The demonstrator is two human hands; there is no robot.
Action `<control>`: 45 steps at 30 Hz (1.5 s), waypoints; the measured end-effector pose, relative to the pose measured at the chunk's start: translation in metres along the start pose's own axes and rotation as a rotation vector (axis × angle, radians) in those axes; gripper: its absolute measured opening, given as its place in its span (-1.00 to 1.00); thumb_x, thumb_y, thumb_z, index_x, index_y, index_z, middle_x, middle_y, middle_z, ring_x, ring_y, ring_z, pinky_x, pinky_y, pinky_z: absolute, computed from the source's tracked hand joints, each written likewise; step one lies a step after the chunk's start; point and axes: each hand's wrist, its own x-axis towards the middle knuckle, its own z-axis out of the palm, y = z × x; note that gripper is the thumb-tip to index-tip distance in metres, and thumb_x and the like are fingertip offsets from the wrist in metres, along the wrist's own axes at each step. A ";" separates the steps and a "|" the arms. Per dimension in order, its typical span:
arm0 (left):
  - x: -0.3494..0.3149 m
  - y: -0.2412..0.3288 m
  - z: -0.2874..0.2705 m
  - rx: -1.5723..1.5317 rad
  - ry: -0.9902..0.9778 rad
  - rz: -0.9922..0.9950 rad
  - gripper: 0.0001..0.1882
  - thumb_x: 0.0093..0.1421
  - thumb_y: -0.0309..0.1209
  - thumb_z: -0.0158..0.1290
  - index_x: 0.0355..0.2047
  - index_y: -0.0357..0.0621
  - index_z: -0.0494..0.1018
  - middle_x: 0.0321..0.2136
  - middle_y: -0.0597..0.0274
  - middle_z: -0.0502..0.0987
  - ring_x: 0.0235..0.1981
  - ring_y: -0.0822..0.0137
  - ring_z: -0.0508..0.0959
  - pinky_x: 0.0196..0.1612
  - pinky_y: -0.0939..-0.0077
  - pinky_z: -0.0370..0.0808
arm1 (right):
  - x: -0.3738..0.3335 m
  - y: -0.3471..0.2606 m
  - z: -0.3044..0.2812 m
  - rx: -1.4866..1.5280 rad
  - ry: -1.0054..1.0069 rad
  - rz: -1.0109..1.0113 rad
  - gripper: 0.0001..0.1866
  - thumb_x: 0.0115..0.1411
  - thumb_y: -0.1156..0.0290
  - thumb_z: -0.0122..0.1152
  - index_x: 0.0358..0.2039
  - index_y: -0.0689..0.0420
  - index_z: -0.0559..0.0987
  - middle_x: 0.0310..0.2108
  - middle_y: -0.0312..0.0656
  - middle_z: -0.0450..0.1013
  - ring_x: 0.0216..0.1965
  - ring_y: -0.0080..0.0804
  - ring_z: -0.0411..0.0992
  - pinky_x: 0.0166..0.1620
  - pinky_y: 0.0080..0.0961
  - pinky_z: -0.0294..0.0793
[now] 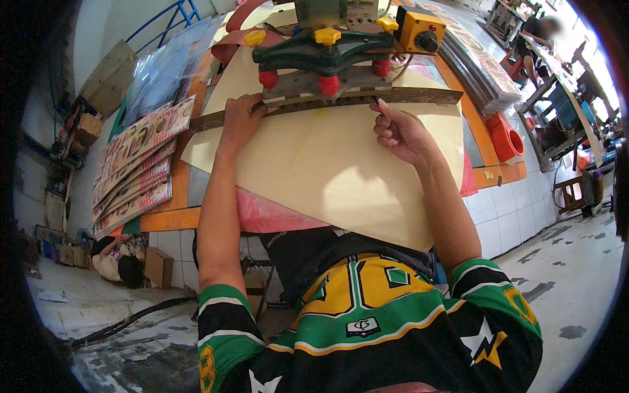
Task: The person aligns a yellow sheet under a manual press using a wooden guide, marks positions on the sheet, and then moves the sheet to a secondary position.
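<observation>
A large cream paper sheet (327, 164) lies on the orange-edged counter (170, 219), its far edge under the green metal press (324, 56), stacked printed cards (134, 167) to its left.

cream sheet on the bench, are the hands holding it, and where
Both hands rest at the cream sheet's far edge under the press bar: left hand left, right hand right. A true grip cannot be told.

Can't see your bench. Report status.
Left hand pressing the long bar. Right hand fingers curled at bar's edge, on cream sheet. Nothing blocking.
</observation>
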 end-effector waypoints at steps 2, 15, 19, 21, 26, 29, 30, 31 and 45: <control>0.000 0.006 -0.002 -0.023 -0.008 -0.007 -0.75 0.12 -0.35 0.25 -0.23 -0.23 0.64 -0.33 -0.04 0.65 -0.31 0.01 0.62 -0.06 0.15 0.38 | -0.005 0.002 0.006 -0.185 0.047 -0.054 -0.66 0.41 0.28 0.16 0.07 0.22 0.47 -0.48 -0.39 0.33 -0.56 -0.63 0.26 -0.53 -0.69 0.27; -0.001 -0.002 0.001 0.011 0.014 0.052 -0.72 0.13 -0.34 0.25 -0.20 -0.24 0.63 -0.31 -0.06 0.65 -0.25 -0.07 0.61 -0.04 0.12 0.37 | 0.001 0.020 0.008 -1.447 0.455 -0.782 -0.72 0.43 0.31 0.01 -0.21 0.30 0.52 -0.44 0.11 0.52 -0.43 0.05 0.47 -0.32 -0.09 0.42; 0.001 0.000 -0.001 -0.004 -0.034 0.036 -0.72 0.13 -0.33 0.25 -0.19 -0.23 0.63 -0.32 -0.04 0.65 -0.26 -0.06 0.60 -0.05 0.13 0.36 | -0.006 0.019 0.016 -0.998 0.409 -0.453 -0.72 0.48 0.33 -0.07 -0.13 0.29 0.52 -0.54 -0.13 0.47 -0.64 -0.49 0.37 -0.55 -0.51 0.33; 0.002 0.005 0.000 0.006 -0.017 0.032 -0.73 0.13 -0.33 0.25 -0.20 -0.23 0.63 -0.34 -0.03 0.65 -0.28 -0.04 0.60 -0.06 0.14 0.36 | -0.005 0.021 0.012 -0.785 0.362 -0.418 -0.71 0.49 0.33 -0.10 -0.09 0.28 0.52 -0.55 -0.21 0.44 -0.64 -0.59 0.31 -0.58 -0.60 0.27; 0.000 -0.003 -0.001 -0.011 0.012 0.056 -0.74 0.14 -0.30 0.26 -0.22 -0.21 0.63 -0.36 -0.02 0.64 -0.30 -0.03 0.61 -0.08 0.14 0.35 | 0.001 0.024 0.003 -0.331 0.244 -0.301 -0.68 0.51 0.35 -0.16 0.05 0.27 0.47 -0.51 -0.35 0.37 -0.61 -0.68 0.22 -0.61 -0.73 0.18; 0.003 0.004 -0.003 -0.022 -0.029 0.048 -0.73 0.14 -0.28 0.26 -0.23 -0.20 0.64 -0.36 -0.02 0.64 -0.30 -0.02 0.61 -0.08 0.14 0.35 | 0.009 0.027 -0.010 0.121 0.132 -0.148 -0.74 0.52 0.41 -0.19 0.01 0.25 0.45 -0.48 -0.37 0.32 -0.56 -0.69 0.20 -0.62 -0.77 0.16; 0.004 0.007 -0.004 -0.016 -0.031 0.041 -0.72 0.15 -0.27 0.26 -0.23 -0.20 0.64 -0.36 -0.02 0.64 -0.30 -0.02 0.61 -0.08 0.13 0.35 | 0.010 0.028 -0.013 0.328 0.066 -0.096 -0.74 0.52 0.42 -0.20 0.03 0.25 0.43 -0.48 -0.39 0.29 -0.55 -0.69 0.17 -0.62 -0.78 0.14; 0.004 0.010 -0.005 -0.016 -0.032 0.042 -0.72 0.15 -0.27 0.26 -0.23 -0.20 0.64 -0.36 -0.02 0.64 -0.30 -0.02 0.61 -0.08 0.13 0.35 | 0.010 0.028 -0.014 0.534 -0.002 -0.041 -0.73 0.52 0.43 -0.22 0.06 0.25 0.42 -0.47 -0.40 0.25 -0.54 -0.69 0.15 -0.62 -0.79 0.11; 0.000 0.008 -0.007 0.002 -0.006 0.040 -0.69 0.17 -0.26 0.24 -0.19 -0.22 0.62 -0.28 -0.03 0.64 -0.22 -0.03 0.60 -0.03 0.16 0.33 | -0.006 0.015 -0.009 -1.056 0.426 -0.519 -0.66 0.32 0.13 0.26 -0.23 0.19 0.53 -0.45 -0.18 0.45 -0.50 -0.30 0.42 -0.45 -0.36 0.40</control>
